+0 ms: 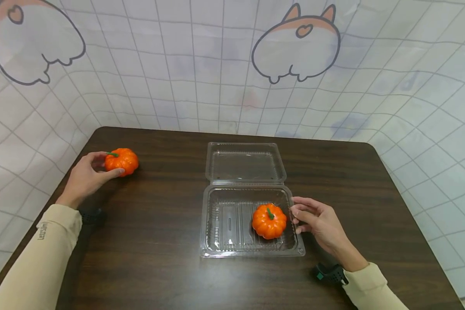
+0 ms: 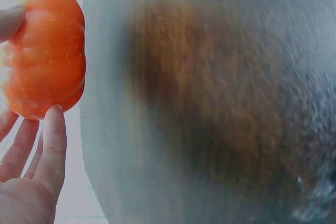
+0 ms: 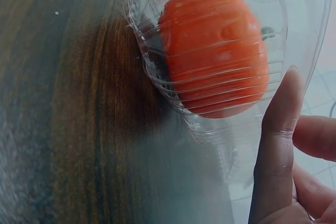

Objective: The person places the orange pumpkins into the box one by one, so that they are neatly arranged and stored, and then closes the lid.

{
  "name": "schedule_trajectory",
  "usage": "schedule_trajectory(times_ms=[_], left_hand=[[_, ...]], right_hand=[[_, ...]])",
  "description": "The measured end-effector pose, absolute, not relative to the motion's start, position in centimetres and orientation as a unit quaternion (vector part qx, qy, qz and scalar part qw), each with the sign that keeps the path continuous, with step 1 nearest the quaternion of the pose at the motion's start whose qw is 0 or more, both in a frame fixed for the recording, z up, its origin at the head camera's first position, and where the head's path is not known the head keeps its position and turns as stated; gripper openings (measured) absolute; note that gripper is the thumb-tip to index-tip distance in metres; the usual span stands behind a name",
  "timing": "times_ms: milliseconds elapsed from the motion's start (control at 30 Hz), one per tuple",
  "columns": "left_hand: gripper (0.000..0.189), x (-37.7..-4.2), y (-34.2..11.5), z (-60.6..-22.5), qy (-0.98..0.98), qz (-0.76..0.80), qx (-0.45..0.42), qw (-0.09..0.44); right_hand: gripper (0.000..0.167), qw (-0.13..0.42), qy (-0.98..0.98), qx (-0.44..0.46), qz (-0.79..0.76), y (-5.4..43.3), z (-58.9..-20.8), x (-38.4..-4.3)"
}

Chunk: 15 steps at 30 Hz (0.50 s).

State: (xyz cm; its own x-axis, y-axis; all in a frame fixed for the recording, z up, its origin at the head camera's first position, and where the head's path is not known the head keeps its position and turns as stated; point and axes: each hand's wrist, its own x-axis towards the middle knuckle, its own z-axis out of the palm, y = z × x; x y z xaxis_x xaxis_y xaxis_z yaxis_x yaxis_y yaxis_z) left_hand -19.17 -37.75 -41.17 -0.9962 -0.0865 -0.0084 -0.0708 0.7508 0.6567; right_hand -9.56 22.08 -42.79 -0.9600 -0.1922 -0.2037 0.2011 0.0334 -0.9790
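Observation:
My left hand (image 1: 86,178) grips a small orange pumpkin (image 1: 122,161) with a green stem at the left side of the table. In the left wrist view, its fingertips and thumb hold the pumpkin (image 2: 50,53) from opposite sides. At the middle right lies a clear plastic clamshell container (image 1: 228,252), its lid (image 1: 244,161) folded back flat. A second orange pumpkin (image 1: 269,221) sits in the right half of its base, stem up. My right hand (image 1: 320,226) holds the base's right edge with bent fingers; one finger (image 3: 281,119) lies along the clear wall in the right wrist view.
Everything stands on a dark brown wooden table (image 1: 159,275) with rounded far corners. A white grid-patterned curtain (image 1: 201,77) with cartoon animal prints hangs around its back and sides. Dark bands (image 1: 329,273) sit at both wrists.

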Motion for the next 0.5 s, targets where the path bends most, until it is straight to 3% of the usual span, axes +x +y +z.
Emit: schedule_trajectory(times_ms=[500], left_hand=[[0.081, -17.5, -35.3, -38.7, -0.925, -0.38, 0.015, 0.01]], right_hand=[[0.054, 0.144, 0.704, -0.002, -0.696, 22.3, -42.9, -9.2]])
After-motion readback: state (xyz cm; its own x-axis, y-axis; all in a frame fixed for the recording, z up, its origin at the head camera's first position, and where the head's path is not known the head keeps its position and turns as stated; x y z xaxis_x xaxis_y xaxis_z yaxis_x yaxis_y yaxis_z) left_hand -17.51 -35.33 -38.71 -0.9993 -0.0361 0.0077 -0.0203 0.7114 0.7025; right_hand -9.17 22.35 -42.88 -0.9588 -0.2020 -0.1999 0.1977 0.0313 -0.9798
